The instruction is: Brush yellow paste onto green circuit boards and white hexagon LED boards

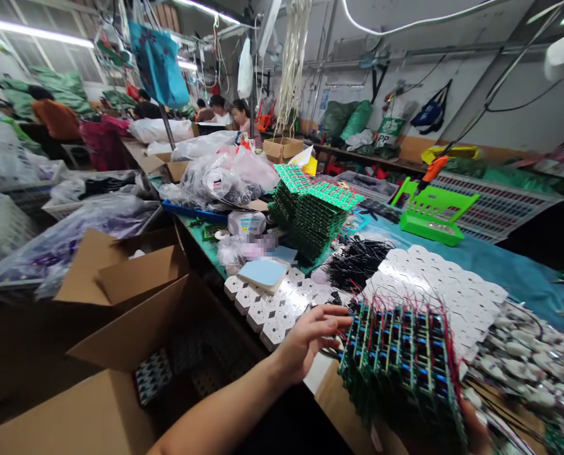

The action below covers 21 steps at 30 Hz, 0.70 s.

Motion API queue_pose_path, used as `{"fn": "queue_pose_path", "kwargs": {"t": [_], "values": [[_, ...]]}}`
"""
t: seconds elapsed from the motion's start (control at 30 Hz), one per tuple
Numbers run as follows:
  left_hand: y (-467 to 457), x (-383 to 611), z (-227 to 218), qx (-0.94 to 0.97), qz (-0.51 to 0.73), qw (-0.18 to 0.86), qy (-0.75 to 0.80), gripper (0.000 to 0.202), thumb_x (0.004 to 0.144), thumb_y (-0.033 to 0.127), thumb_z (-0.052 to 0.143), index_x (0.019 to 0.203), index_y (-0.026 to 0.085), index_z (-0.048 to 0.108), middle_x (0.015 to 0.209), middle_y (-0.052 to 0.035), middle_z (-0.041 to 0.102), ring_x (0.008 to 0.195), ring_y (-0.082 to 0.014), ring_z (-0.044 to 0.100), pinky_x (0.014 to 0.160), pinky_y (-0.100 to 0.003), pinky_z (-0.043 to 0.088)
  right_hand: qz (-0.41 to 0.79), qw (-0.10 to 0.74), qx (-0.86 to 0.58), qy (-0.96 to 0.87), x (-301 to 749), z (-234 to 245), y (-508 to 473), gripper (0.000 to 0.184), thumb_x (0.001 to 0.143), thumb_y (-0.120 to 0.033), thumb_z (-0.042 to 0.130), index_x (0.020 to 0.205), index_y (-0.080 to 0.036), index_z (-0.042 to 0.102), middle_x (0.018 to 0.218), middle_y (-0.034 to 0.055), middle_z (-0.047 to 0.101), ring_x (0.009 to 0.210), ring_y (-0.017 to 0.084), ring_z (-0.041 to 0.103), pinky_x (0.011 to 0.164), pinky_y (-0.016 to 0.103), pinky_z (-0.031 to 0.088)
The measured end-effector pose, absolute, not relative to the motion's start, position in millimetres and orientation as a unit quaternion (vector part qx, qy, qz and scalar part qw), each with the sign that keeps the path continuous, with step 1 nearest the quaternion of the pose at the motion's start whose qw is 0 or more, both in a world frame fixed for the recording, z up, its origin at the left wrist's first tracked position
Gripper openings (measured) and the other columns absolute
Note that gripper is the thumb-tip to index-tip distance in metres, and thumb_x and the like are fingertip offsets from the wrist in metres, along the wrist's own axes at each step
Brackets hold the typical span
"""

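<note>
A thick bundle of green circuit boards (400, 354) with red wires and blue parts is tilted at the table's front edge. My right hand (475, 430) grips it at the lower right, its fingers mostly hidden. My left hand (312, 332) is at the bundle's left side, fingers stretched out among the wire ends; whether it presses on the boards I cannot tell. Just behind the bundle lies a sheet of white perforated plates (433, 284). More white blocks (267, 309) sit beyond my left hand, with a pale blue pad (263, 273) on top.
Stacked green boards (310, 215) stand mid-table beside a heap of black wires (357, 262). A bright green holder (431, 218) is further right. White parts (528, 360) are piled at the right. Open cardboard boxes (106, 404) stand left below the table. People sit in the background.
</note>
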<state>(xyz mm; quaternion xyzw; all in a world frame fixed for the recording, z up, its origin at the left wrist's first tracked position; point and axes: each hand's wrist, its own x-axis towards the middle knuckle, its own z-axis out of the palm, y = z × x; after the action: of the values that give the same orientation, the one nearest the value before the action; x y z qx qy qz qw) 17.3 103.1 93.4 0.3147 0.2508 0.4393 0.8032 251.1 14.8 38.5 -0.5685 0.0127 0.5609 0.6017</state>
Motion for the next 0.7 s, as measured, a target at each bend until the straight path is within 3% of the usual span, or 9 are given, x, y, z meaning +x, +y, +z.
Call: {"fn": "queue_pose_path", "kwargs": {"t": [0.1,0.23,0.33,0.43,0.7], "values": [[99,17,101,0.346,0.446,0.79,0.239,0.052,0.068,0.042,0.078,0.114,0.019,0.069,0.124,-0.0134,0.065,0.107,-0.0269,0.056,0.087,-0.035,0.039,0.566,0.634,-0.526,0.019,240,43,18,0.06,0.065,-0.069,0.065,0.122,-0.05,0.065,0.14,0.0032,0.056,0.134,0.033,0.047,0.101,0.055,0.048],[92,27,98,0.4,0.421,0.784,0.22,0.062,0.069,0.043,0.078,0.127,0.026,0.062,0.14,-0.0103,0.056,0.127,-0.0322,0.047,0.098,-0.039,0.038,0.591,0.659,-0.464,0.02,254,41,12,0.045,0.071,-0.063,0.068,0.105,-0.035,0.076,0.113,0.0039,0.074,0.121,0.033,0.061,0.109,0.06,0.04],[88,38,85,0.439,0.397,0.776,0.22,0.078,0.066,0.045,0.082,0.137,0.03,0.054,0.148,-0.0084,0.048,0.133,-0.0356,0.042,0.107,-0.045,0.034,0.584,0.661,-0.47,-0.003,271,38,3,0.036,0.071,-0.053,0.074,0.097,-0.028,0.077,0.101,0.0022,0.077,0.107,0.029,0.069,0.108,0.052,0.045],[87,49,67,0.428,0.389,0.774,0.26,0.087,0.065,0.047,0.083,0.143,0.032,0.047,0.151,-0.0088,0.042,0.132,-0.0374,0.044,0.106,-0.047,0.036,0.598,0.634,-0.49,-0.009,277,40,-1,0.031,0.068,-0.044,0.079,0.09,-0.023,0.077,0.092,0.0027,0.078,0.101,0.03,0.071,0.102,0.049,0.052],[95,58,45,0.411,0.407,0.756,0.305,0.077,0.067,0.048,0.08,0.137,0.031,0.054,0.146,-0.0091,0.049,0.128,-0.0376,0.05,0.105,-0.047,0.038,0.63,0.625,-0.459,-0.034,266,39,14,0.053,0.071,-0.043,0.08,0.118,-0.019,0.07,0.101,0.0048,0.077,0.104,0.03,0.071,0.1,0.046,0.054]]}}
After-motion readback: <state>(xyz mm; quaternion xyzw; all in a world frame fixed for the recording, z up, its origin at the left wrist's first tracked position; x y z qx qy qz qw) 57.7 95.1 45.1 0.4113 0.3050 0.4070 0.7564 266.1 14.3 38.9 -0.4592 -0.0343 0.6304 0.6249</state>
